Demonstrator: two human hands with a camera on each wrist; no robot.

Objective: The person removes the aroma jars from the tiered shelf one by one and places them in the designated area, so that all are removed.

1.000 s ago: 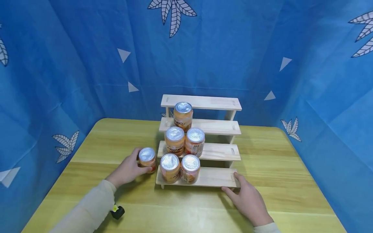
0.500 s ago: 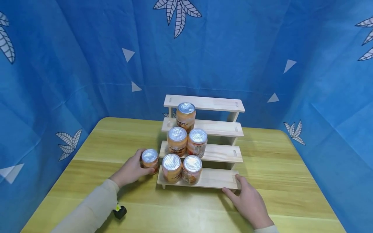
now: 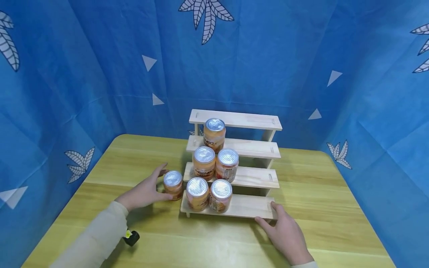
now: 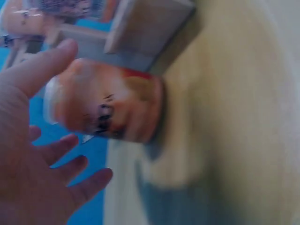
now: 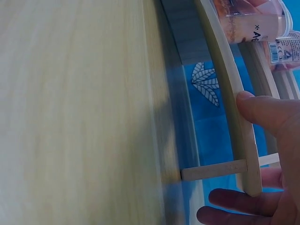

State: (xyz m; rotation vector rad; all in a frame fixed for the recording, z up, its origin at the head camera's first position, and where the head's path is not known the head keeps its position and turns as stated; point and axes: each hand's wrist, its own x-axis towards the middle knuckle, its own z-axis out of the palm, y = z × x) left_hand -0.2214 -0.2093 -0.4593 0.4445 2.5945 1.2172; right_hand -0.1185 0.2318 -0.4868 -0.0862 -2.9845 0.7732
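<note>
The left hand (image 3: 142, 191), fingers apart, flanks a can (image 3: 172, 188). A rack (image 3: 249, 205) bearing five more cans (image 3: 204, 166) hems the can's right side, gripped by the right hand (image 3: 287, 232).

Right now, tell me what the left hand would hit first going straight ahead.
Likely the lone jar on the table beside the rack; the gap, if any, is unclear.
</note>
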